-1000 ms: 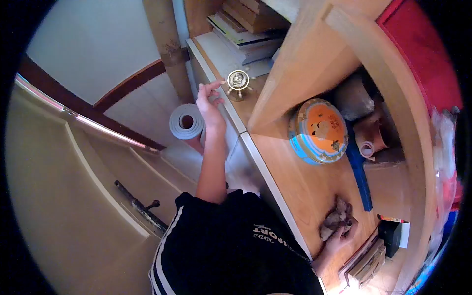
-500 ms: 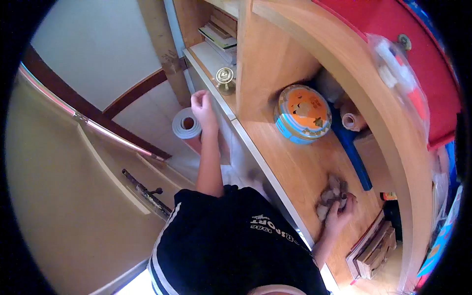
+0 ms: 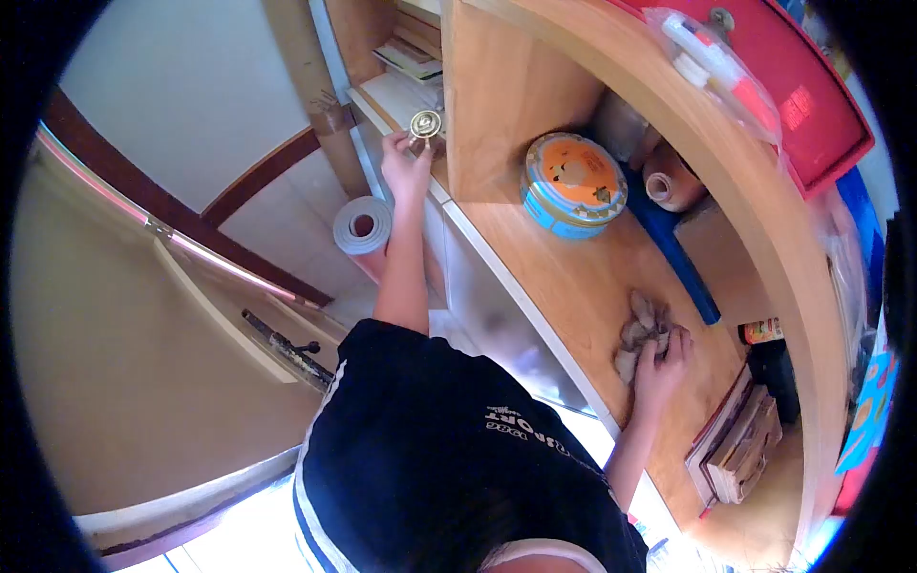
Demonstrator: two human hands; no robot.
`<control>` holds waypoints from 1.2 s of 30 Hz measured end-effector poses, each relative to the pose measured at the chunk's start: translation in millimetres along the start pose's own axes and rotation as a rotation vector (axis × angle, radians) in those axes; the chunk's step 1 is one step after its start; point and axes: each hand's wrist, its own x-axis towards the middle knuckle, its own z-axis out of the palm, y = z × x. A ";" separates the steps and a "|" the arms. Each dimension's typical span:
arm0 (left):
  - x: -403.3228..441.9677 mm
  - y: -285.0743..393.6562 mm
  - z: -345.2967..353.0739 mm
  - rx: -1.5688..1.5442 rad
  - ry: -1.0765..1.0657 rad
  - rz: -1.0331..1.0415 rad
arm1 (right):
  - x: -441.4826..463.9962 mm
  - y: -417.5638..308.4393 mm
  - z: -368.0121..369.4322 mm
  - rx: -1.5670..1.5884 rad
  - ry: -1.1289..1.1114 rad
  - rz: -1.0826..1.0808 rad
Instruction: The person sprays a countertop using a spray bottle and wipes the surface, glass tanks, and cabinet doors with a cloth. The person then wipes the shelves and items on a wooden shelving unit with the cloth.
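Observation:
My left hand point(image 3: 407, 170) is at the shelf's left end, its fingers closed around the lower part of a small gold-coloured ornament point(image 3: 425, 123) with a round top. The exact grip is partly hidden beneath that top. My right hand point(image 3: 665, 365) rests on the wooden shelf point(image 3: 535, 277), fingers curled over a crumpled greyish cloth point(image 3: 642, 329) pressed on the surface. Further back on the same shelf, between the two hands, stands a round tin point(image 3: 576, 181) with an orange lid and blue side.
A long blue object point(image 3: 673, 248) and a rolled item point(image 3: 669, 183) lie behind the tin. Books point(image 3: 735, 444) stand at the right; papers point(image 3: 411, 59) fill the upper-left compartment. A grey-and-red roll point(image 3: 363, 227) stands below my left arm. A red box point(image 3: 793, 86) sits above.
My left hand has moved up from beside the roll to the gold ornament and taken hold of it. My right hand stays on the cloth. The view has shifted slightly.

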 end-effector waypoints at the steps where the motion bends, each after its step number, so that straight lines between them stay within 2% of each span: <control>1: 0.0 1.9 0.8 -0.053 -0.026 -0.032 | -1.0 1.0 1.6 -0.002 0.002 0.008; 2: 3.6 -8.4 5.6 -0.053 -0.034 -0.030 | -2.8 2.9 3.7 -0.047 0.044 -0.011; 4: 11.9 -39.3 18.2 -0.181 0.012 0.099 | -3.9 5.8 5.0 -0.096 0.088 -0.019; 8: 1.0 -4.5 4.7 -0.138 0.001 0.074 | -3.1 9.1 6.5 -0.014 0.061 0.031; 11: -11.3 11.0 -2.2 -0.219 0.059 -0.041 | -4.0 15.3 9.2 0.015 0.068 0.039; 12: -8.5 -0.7 1.9 -0.275 0.090 0.017 | -3.6 17.2 10.2 0.025 0.075 0.022; 13: -9.7 -6.7 1.6 -0.274 0.088 0.016 | -4.0 17.5 10.5 0.024 0.075 0.025; 15: -17.8 6.7 -14.3 0.013 0.113 0.148 | -4.2 17.5 11.1 0.041 0.100 0.008; 18: -30.9 15.9 -30.3 0.019 0.085 0.056 | -3.6 17.9 11.3 0.057 0.076 0.010; 19: -35.1 16.0 -34.9 0.026 0.087 0.055 | -3.6 16.9 11.3 0.061 0.070 0.010; 21: -45.8 18.5 -43.9 -0.161 0.100 0.082 | -4.3 15.4 10.6 0.007 0.094 0.016; 23: -56.4 23.6 -58.4 -0.070 0.092 0.122 | -5.4 17.1 12.3 -0.011 0.113 -0.001; 26: -68.8 42.1 -77.5 -0.039 0.039 0.066 | -4.7 16.9 10.8 -0.039 0.093 0.004; 28: -78.7 58.7 -80.5 -0.144 -0.101 0.109 | -4.4 16.1 11.0 -0.050 0.053 0.028; 33: -95.8 52.1 -38.3 -0.316 -0.289 0.092 | -8.3 23.7 17.3 -0.073 0.153 -0.025; 35: -107.3 61.1 -24.9 -0.384 -0.332 0.108 | -7.4 22.3 12.9 -0.066 0.120 -0.012; 36: -110.7 68.6 -22.8 -0.305 -0.372 0.093 | -6.6 21.5 11.2 -0.054 0.084 -0.004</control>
